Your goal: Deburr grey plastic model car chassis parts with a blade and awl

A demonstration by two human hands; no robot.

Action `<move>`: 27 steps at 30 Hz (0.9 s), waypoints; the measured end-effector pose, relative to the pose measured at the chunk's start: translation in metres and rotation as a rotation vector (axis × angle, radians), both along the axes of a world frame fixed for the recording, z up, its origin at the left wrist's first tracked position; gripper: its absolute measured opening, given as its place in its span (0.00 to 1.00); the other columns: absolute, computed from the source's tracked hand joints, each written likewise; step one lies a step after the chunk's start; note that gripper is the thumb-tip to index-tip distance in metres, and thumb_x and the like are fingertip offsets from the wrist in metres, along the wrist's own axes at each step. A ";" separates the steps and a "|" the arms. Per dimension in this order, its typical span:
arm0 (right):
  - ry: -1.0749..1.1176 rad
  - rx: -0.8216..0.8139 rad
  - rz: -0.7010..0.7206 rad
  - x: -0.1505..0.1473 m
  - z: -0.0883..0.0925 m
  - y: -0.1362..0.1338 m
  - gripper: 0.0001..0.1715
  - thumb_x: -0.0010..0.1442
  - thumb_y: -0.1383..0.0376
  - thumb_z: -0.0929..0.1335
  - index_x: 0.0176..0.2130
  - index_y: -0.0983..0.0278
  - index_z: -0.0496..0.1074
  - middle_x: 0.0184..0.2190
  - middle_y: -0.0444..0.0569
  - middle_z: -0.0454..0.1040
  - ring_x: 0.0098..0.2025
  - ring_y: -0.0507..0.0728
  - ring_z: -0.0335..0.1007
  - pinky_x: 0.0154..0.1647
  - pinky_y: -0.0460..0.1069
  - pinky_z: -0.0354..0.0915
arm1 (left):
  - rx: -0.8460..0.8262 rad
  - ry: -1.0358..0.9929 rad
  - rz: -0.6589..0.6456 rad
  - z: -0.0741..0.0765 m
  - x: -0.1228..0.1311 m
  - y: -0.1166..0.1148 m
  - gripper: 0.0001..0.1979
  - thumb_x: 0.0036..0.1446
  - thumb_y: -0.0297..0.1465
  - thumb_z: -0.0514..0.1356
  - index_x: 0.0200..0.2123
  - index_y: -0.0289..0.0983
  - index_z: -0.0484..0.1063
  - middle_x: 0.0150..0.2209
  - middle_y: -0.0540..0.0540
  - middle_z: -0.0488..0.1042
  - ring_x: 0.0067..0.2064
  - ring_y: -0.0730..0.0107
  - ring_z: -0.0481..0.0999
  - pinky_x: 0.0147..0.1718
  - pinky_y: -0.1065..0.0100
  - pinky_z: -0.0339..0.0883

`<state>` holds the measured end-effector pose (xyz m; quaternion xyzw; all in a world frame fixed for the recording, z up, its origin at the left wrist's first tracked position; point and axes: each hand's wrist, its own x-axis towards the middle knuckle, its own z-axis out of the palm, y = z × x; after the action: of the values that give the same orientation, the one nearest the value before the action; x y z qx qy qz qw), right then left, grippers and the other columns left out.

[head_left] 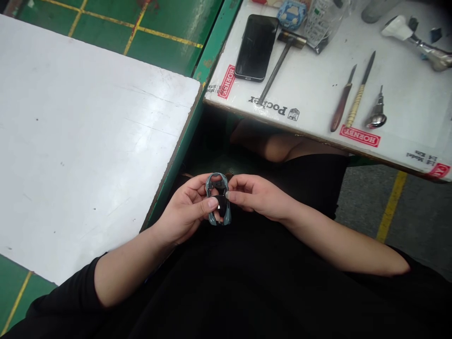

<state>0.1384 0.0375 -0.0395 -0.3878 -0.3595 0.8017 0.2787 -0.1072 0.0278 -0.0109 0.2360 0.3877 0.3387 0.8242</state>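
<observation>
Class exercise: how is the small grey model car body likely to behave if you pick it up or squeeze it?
The grey model car body is probably light for its size, as the left hand and right hand hold it with just their fingers. Its thin, open shell looks fairly stiff but possibly fragile if squeezed. The glossy dark window may feel slippery.

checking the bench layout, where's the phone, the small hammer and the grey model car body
model car body [228, 215], head view, lower right edge
phone [256, 47], head view, dark screen
small hammer [276, 70], head view, handle shaft
</observation>
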 end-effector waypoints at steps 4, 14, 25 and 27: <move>0.027 -0.003 -0.013 -0.001 -0.001 0.000 0.37 0.63 0.33 0.84 0.40 0.62 0.80 0.30 0.42 0.73 0.27 0.50 0.62 0.24 0.46 0.57 | -0.017 -0.030 0.004 -0.002 0.000 0.000 0.25 0.65 0.32 0.84 0.62 0.38 0.85 0.42 0.49 0.84 0.31 0.70 0.88 0.33 0.69 0.90; 0.020 0.027 -0.012 -0.001 -0.004 -0.003 0.34 0.66 0.36 0.84 0.40 0.62 0.81 0.29 0.42 0.74 0.27 0.51 0.63 0.26 0.47 0.58 | -0.013 -0.045 -0.052 -0.003 -0.002 0.000 0.24 0.66 0.32 0.82 0.63 0.39 0.85 0.43 0.49 0.84 0.32 0.70 0.89 0.33 0.70 0.89; -0.090 0.107 -0.037 0.004 0.000 -0.002 0.34 0.69 0.36 0.82 0.37 0.62 0.80 0.25 0.39 0.68 0.27 0.51 0.58 0.28 0.48 0.53 | 0.114 0.022 -0.122 -0.005 -0.001 -0.002 0.25 0.66 0.27 0.82 0.63 0.40 0.84 0.41 0.51 0.82 0.36 0.70 0.89 0.38 0.69 0.88; -0.103 0.124 -0.041 0.005 0.000 -0.002 0.34 0.69 0.36 0.82 0.36 0.62 0.79 0.24 0.39 0.68 0.27 0.51 0.58 0.28 0.48 0.53 | 0.122 0.023 -0.127 -0.005 -0.001 -0.002 0.25 0.67 0.27 0.82 0.63 0.40 0.84 0.41 0.51 0.82 0.36 0.70 0.90 0.38 0.69 0.89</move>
<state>0.1429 0.0358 -0.0395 -0.4179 -0.4145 0.7509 0.2994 -0.1080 0.0255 -0.0157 0.3137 0.3602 0.3060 0.8236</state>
